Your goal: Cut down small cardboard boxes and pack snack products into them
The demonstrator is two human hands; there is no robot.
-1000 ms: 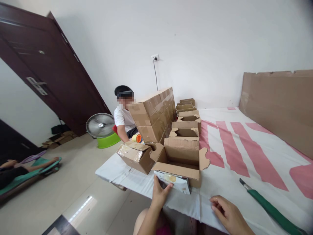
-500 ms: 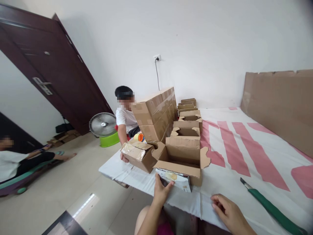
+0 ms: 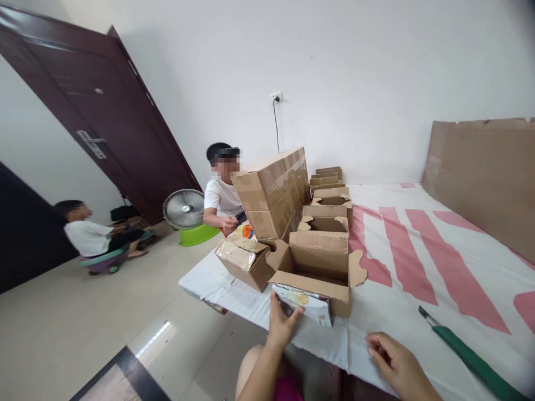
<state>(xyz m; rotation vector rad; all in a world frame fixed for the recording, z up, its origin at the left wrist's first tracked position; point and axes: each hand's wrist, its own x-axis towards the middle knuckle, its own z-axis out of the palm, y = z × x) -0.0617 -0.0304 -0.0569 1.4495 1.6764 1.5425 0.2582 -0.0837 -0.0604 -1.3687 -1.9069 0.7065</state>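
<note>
An open cardboard box (image 3: pixel 318 262) stands near the table's front edge with its flaps spread. On its front side is a white printed flap (image 3: pixel 307 305) with a yellow design. My left hand (image 3: pixel 283 323) grips this flap at its left end, thumb across the lower face; part of the fingers is hidden. My right hand (image 3: pixel 390 356) rests at the table edge, loosely curled with thumb apart and nothing in it. To its right lies a green-handled cutter (image 3: pixel 468 353), blade pointing away. Against the open box's left side sits a closed, taped box (image 3: pixel 242 262).
Taped boxes (image 3: pixel 271 195) are stacked behind, beside a row of open boxes (image 3: pixel 330 214). A large cardboard sheet (image 3: pixel 480 172) leans at the right. Across the table sits a person (image 3: pixel 223 197), near a fan (image 3: pixel 184 209). Another person (image 3: pixel 87 236) sits low by the door (image 3: pixel 96 111).
The view has swung slightly left. The person across the table has drawn a hand back from the closed box. The person at far left has come further into view. My hands keep their places.
</note>
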